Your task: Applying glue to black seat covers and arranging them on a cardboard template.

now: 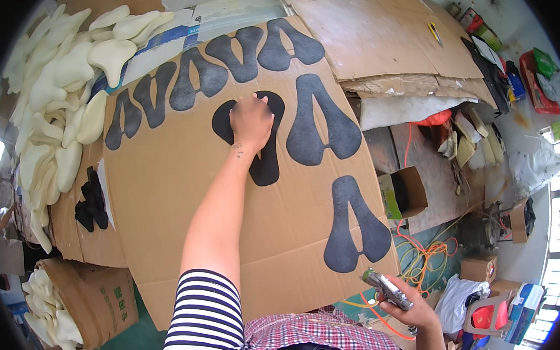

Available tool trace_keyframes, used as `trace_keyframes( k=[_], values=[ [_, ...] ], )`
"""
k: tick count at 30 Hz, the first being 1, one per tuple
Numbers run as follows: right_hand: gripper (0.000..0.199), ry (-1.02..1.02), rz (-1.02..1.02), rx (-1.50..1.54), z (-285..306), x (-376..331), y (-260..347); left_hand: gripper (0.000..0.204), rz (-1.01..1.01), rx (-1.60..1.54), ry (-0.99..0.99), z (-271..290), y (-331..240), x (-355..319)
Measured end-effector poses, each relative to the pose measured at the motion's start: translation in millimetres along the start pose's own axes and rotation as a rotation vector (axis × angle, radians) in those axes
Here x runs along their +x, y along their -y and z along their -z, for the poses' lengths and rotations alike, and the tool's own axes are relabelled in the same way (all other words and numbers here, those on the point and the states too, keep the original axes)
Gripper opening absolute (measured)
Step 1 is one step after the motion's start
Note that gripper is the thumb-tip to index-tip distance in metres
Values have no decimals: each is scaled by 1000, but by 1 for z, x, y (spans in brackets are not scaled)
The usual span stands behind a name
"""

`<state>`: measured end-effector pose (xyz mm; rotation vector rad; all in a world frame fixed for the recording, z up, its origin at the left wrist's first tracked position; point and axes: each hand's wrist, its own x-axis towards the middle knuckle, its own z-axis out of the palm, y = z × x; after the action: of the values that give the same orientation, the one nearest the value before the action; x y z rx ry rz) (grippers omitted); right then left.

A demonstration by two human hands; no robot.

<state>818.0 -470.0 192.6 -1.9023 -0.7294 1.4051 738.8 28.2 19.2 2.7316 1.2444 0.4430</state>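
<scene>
My left hand [250, 127] lies on a black saddle-shaped piece [267, 168] on the cardboard sheet [188, 245], its fingertips showing near the piece's far edge and part of the hand smeared. The hand covers the middle of that piece. In my right hand [423, 315], low at the right by the cardboard's near edge, is a metal spray gun [389, 290] with a greenish tip. Similar dark pieces with a slot lie in a row along the far edge. Two more, an upper piece [322, 121] and a lower piece [355, 225], lie down the right side.
Cream foam saddle shapes [62, 79] are heaped at the left, and more fill a cardboard box [102, 301]. Folded cardboard [386, 27] lies at the far right with a yellow cutter [435, 33]. An orange hose [419, 256] coils on the green floor near a small open box [415, 189].
</scene>
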Motion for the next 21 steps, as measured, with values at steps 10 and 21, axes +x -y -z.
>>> trace_keyframes(
  k=[10, 21],
  values=[
    [62, -33, -34, -36, 3, 5, 0, 60, 72, 45, 90, -21, -16, 1],
    [63, -95, 156, 136, 24, -8, 41, 56, 33, -137, 2, 5, -6, -40]
  ],
)
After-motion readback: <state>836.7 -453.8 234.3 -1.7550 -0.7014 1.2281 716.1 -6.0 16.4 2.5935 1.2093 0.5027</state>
